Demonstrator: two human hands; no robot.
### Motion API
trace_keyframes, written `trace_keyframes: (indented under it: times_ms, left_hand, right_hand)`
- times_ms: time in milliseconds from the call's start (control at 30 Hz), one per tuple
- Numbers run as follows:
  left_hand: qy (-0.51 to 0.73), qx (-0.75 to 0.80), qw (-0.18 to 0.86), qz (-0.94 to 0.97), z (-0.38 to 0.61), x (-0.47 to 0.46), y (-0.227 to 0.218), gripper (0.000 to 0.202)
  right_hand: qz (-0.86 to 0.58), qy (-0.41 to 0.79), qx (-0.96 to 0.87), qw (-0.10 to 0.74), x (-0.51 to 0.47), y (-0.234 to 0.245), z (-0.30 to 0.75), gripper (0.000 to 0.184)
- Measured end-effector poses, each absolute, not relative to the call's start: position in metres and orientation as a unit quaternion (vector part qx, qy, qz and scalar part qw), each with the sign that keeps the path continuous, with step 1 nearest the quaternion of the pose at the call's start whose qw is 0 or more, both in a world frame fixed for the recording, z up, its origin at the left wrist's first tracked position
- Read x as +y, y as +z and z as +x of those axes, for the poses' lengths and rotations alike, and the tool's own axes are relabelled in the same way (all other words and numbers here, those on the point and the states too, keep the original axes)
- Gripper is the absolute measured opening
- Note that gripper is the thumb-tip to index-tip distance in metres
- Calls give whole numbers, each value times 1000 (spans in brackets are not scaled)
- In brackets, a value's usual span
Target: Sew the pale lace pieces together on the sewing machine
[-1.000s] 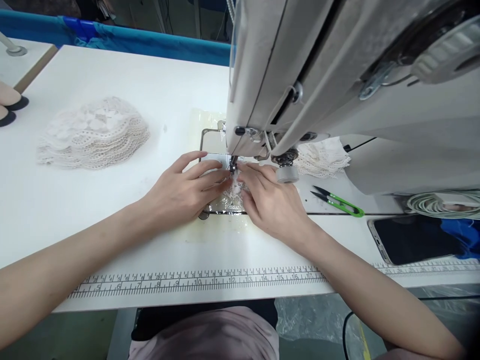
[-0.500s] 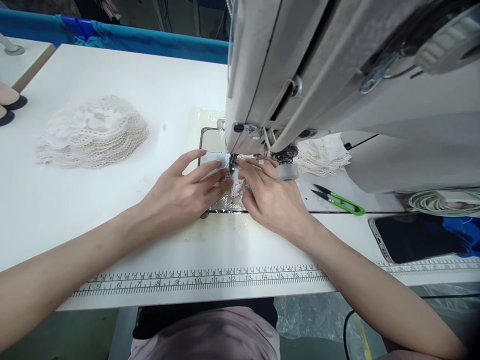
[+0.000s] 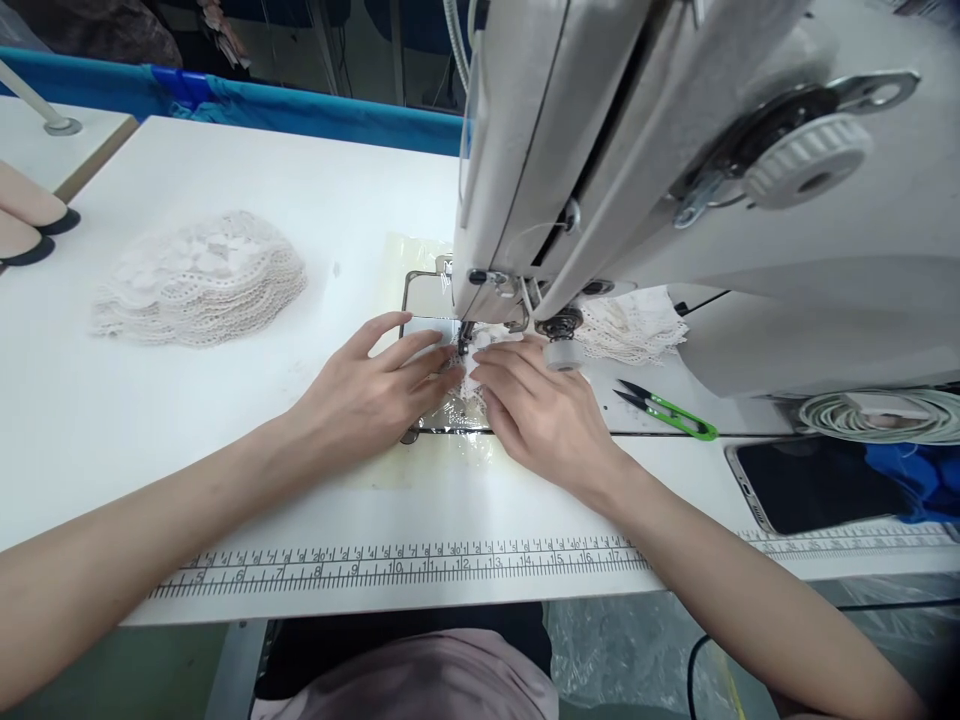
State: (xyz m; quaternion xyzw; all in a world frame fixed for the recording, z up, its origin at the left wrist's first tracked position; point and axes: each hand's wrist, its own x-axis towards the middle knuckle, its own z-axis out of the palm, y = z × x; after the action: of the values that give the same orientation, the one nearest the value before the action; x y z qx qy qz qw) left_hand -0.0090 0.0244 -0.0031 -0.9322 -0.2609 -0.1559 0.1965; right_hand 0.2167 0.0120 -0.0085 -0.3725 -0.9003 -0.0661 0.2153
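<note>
A small piece of white lace (image 3: pixel 474 383) lies under the presser foot (image 3: pixel 464 340) of a white sewing machine (image 3: pixel 517 150). Flat on the machine bed to its left is my left hand (image 3: pixel 382 388), fingers spread, the lower fingertips at the lace edge. My right hand (image 3: pixel 546 412) rests from the right with its fingers stretched over the lace, close to the foot. Both hands press from above; part of the lace is hidden beneath the fingers. Behind the right hand, more lace pieces (image 3: pixel 634 325) lie under the machine arm.
A stack of lace (image 3: pixel 206 285) sits on the table to the left. Right of the machine are green thread snips (image 3: pixel 675 415), a phone (image 3: pixel 817 485), coiled cord (image 3: pixel 885 415) and blue cloth (image 3: pixel 911 480). A printed ruler (image 3: pixel 397 565) runs along the front edge.
The camera view has shifted slightly. My right fingers have drawn back a little from beside the presser foot, showing more lace. My left hand stays nearly in place.
</note>
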Motion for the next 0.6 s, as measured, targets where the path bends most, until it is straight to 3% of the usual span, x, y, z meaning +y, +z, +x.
trace_keyframes:
  times_ms: [600]
  left_hand:
    - [-197,-233,175,-936,-11,26,-8,25]
  right_hand:
    - [-304,-73,-919,240,11,-6,221,25]
